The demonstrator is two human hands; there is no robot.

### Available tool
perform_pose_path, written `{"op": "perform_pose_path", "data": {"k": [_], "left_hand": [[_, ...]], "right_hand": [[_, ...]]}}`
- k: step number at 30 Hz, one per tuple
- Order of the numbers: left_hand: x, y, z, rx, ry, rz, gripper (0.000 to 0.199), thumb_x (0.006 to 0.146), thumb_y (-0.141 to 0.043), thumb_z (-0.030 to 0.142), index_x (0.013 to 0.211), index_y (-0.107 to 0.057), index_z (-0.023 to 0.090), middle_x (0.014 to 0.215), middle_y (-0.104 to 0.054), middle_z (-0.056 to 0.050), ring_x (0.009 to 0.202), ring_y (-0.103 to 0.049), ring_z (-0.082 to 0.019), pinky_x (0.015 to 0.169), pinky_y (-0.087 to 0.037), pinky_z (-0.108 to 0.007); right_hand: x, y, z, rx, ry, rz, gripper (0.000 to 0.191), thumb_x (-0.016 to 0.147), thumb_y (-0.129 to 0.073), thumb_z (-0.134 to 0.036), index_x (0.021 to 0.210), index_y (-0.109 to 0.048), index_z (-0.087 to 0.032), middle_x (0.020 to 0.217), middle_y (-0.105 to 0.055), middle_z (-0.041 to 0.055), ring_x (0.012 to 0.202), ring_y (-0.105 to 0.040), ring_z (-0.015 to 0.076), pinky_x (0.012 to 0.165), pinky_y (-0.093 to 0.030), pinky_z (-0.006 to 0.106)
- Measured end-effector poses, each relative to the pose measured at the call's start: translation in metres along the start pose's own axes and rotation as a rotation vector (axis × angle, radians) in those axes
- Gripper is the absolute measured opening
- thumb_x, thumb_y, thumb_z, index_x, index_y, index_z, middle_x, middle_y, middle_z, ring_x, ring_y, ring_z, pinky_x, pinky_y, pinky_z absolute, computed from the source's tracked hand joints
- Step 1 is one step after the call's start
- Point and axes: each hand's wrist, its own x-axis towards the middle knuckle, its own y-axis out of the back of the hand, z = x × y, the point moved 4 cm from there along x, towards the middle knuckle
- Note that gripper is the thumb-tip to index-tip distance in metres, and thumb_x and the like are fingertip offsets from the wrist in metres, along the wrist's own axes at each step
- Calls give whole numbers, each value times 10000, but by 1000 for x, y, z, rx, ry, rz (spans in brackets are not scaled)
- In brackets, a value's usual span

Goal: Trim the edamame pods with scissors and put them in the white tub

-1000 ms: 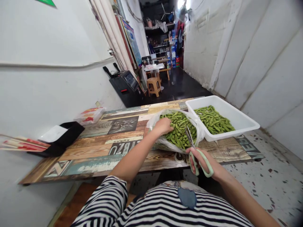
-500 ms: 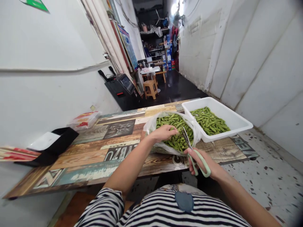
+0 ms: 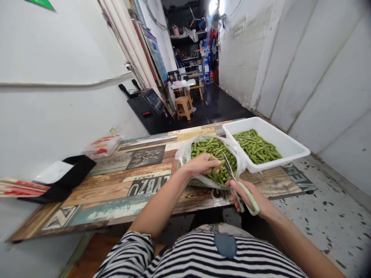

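Observation:
A white plastic bag full of green pods lies open on the patchwork-patterned table. Over the pods, my left hand pinches a green pod between thumb and fingers. My right hand is wrapped round the pale green handles of the scissors, whose blades point up and away beside the fingertips of my left hand. To the right of the bag stands a white tray holding more green pods.
At the left are a black holder with red-and-white wrapped sticks and a plastic packet. A black device with a screen stands behind the table, with a brown stool farther off.
My left hand has shifted slightly right toward the blades, and a pod now shows in its fingertips. The scissors have moved very little.

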Motion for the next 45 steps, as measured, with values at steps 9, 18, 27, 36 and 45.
{"op": "perform_pose_path", "data": {"k": [9,18,27,36,45], "left_hand": [[2,3,-7,-116,26,78,398,701,-663,485,752,-575,101,438,-345,82,351,-232,-13,377,-109,-199],[-1,-4,4,-243,-54,327,280,667,-701,304,750,-516,112,695,-630,-18,355,-351,0,365,-187,-170],[0,-10,-3,-114,-79,500,260,655,-716,291,740,-545,115,598,-604,4,382,-398,-26,371,-281,-165],[-4,10,0,-236,-58,466,199,708,-670,221,830,-564,105,654,-603,-3,376,-387,-5,350,-242,-144],[15,52,-3,-190,59,573,331,742,-627,439,685,-552,122,513,-467,26,397,-418,-42,346,-186,-154]], "right_hand": [[-1,-1,-2,6,-106,71,468,761,-497,-642,823,-520,-178,446,-432,-78,293,-417,85,281,-368,200],[1,-10,4,302,-95,-69,518,794,-452,-646,1008,-499,-176,604,-536,-28,462,-545,131,468,-497,280],[0,-6,-4,41,-29,-13,510,808,-404,-659,833,-530,-165,582,-560,-20,484,-570,130,513,-454,256],[2,-4,0,104,-172,110,422,772,-500,-602,866,-526,-192,454,-433,-77,294,-406,87,288,-374,213],[-4,-2,1,272,-179,24,451,772,-508,-612,951,-500,-198,502,-470,-71,356,-463,98,354,-425,229]]}}
